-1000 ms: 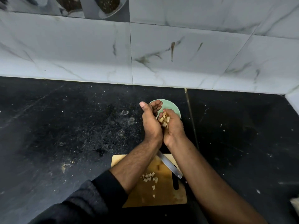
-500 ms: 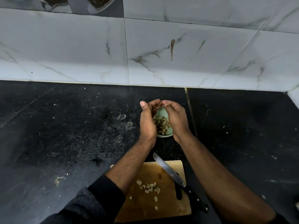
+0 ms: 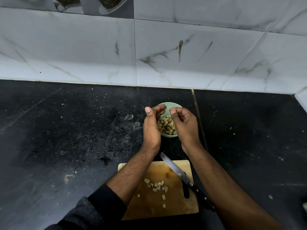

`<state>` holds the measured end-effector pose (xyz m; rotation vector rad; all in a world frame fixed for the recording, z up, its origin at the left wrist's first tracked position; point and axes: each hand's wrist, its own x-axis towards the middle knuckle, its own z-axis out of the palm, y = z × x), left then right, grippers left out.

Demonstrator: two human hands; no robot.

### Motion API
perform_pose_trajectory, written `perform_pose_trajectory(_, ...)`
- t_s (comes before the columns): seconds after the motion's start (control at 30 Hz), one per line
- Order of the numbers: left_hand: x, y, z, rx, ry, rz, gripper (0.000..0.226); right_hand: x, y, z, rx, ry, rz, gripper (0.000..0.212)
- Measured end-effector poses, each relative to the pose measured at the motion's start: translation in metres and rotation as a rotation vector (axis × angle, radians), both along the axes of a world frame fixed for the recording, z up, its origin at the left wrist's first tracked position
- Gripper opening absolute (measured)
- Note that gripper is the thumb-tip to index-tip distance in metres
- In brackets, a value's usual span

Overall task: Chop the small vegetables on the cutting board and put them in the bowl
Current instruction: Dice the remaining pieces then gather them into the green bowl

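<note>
Since one second ago the cupped handful of pieces has left the hands and now lies in the bowl; since half a second ago the hands have drawn slightly apart above it. The left hand hangs at the bowl's left rim, fingers loosely curled, holding nothing visible. The right hand hangs over the right rim, fingers curled inward; I see nothing in it, though the palm is hidden.

The chopped pieces in the bowl fill its lower half. A remainder of cut pieces sits mid-board on the cutting board, with a few strays nearer the person. The knife lies diagonally across the board's right side, its handle off the edge, untouched.

Assessment: the pieces are small, light, firm cubes, probably damp and liable to cling to the skin or scatter. They are best swept together with the edge of one hand into the other cupped palm, not pinched singly. The knife blade could also serve as a scraper.
</note>
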<state>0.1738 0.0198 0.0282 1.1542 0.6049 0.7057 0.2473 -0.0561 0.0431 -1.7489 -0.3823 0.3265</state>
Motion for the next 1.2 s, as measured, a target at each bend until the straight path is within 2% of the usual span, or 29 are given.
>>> perform_pose_trajectory(0.2,-0.051,-0.020,-0.002,0.126,0.057,-0.025,0.076,-0.050,-0.036,0.000,-0.026,-0.004,0.145,0.010)
perform_pose_trajectory(0.37,-0.111,-0.032,-0.019,0.235,0.212,-0.032,0.061,-0.092,-0.083,-0.019,-0.257,-0.230,0.375,0.014)
perform_pose_trajectory(0.43,-0.130,-0.032,-0.028,0.282,0.314,-0.038,0.044,-0.102,-0.102,-0.028,-0.415,-0.315,0.443,0.022)
perform_pose_trajectory(0.53,-0.152,-0.033,-0.044,0.342,0.467,-0.104,0.021,-0.113,-0.121,-0.031,-0.675,-0.403,0.517,0.047)
perform_pose_trajectory(0.63,-0.166,-0.036,-0.051,0.380,0.561,-0.219,0.015,-0.122,-0.129,-0.032,-0.823,-0.323,0.594,0.068)
perform_pose_trajectory(0.73,-0.171,-0.037,-0.052,0.411,0.593,-0.309,0.017,-0.129,-0.126,-0.035,-0.945,-0.305,0.657,0.079)
perform_pose_trajectory(0.83,-0.172,-0.040,-0.051,0.344,0.574,-0.374,0.019,-0.137,-0.115,-0.033,-0.983,-0.365,0.680,0.063)
perform_pose_trajectory(0.9,-0.174,-0.044,-0.050,0.343,0.570,-0.369,0.020,-0.144,-0.105,-0.035,-0.884,-0.355,0.718,0.049)
perform_pose_trajectory(1.0,-0.179,-0.042,-0.047,0.367,0.533,-0.277,0.019,-0.146,-0.097,-0.037,-0.741,-0.331,0.744,0.040)
perform_pose_trajectory(1.1,-0.187,-0.033,-0.042,0.431,0.553,-0.230,0.018,-0.136,-0.105,-0.037,-0.635,-0.337,0.693,0.025)
perform_pose_trajectory(1.2,-0.199,-0.027,-0.042,0.519,0.621,-0.281,0.019,-0.127,-0.125,-0.040,-0.703,-0.343,0.668,0.021)
